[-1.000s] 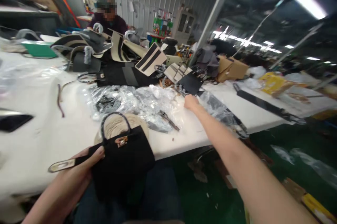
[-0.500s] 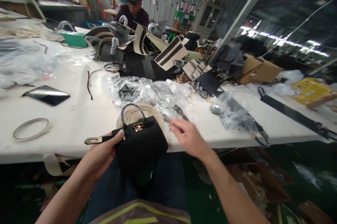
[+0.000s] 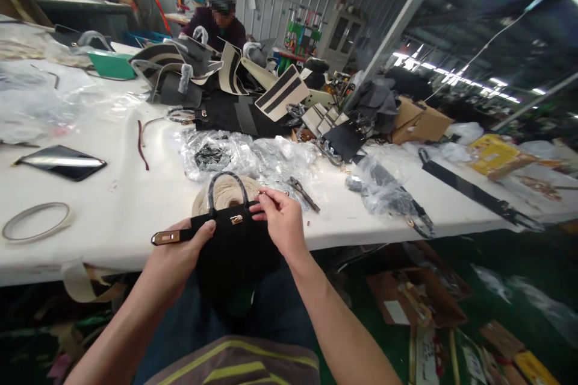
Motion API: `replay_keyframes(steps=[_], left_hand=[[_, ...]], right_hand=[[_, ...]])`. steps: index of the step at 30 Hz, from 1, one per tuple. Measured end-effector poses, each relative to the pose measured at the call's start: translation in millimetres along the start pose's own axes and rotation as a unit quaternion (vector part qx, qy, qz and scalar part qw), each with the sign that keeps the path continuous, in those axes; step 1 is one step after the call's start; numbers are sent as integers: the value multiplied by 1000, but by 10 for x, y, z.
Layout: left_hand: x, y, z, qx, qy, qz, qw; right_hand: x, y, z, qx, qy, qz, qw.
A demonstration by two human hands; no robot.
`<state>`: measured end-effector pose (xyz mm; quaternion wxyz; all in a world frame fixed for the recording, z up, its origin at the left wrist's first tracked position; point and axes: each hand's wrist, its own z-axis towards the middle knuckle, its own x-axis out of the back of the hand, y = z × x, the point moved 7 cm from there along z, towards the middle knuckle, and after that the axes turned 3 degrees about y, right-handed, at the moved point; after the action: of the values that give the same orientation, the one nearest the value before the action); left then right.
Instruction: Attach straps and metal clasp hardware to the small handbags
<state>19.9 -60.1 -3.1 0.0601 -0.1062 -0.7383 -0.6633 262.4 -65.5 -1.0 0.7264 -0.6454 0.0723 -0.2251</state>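
Head camera: a small black handbag [image 3: 235, 261] is held at the worktop's [image 3: 130, 204] near edge, its lower body over the person's lap. The left hand [image 3: 181, 253] grips the bag's upper left corner, thumb across the front, a metal-tipped strap [image 3: 168, 237] jutting past it. At the upper right corner, the right hand [image 3: 284, 222] has its fingers drawn narrow; whether they pinch a small part cannot be told. Handle [image 3: 226, 173] and gold-coloured clasp [image 3: 236, 220] are in place and the strap is unfastened, so the bag appears largely assembled, its closure undone. Behind the handle sits a cream coil [image 3: 226, 193], with a dark metal tool [image 3: 304, 194] to its right and crumpled clear plastic [image 3: 282, 153] beyond. Toward the worktop's far edge, a co-worker [image 3: 198, 23] is behind piled panels [image 3: 282, 93].
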Motion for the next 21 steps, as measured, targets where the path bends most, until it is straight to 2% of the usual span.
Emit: replay_keyframes(steps=[2, 7, 11, 17, 21], left_hand=[[-41, -11, -15, 8, -3, -22, 1000], [69, -17, 4, 3, 43, -4, 999], [36, -92, 65, -5, 32, 17, 999], [-134, -115, 110, -10, 12, 1, 1000], [-170, -45, 92, -19, 18, 6, 1000]], right_hand=[[24, 46, 43, -25, -6, 14, 1000], [170, 58, 28, 12, -20, -7, 1000], [209, 213, -16, -26, -28, -27, 999], [280, 45, 12, 89, 7, -152, 984], [313, 76, 76, 71, -16, -164, 984]])
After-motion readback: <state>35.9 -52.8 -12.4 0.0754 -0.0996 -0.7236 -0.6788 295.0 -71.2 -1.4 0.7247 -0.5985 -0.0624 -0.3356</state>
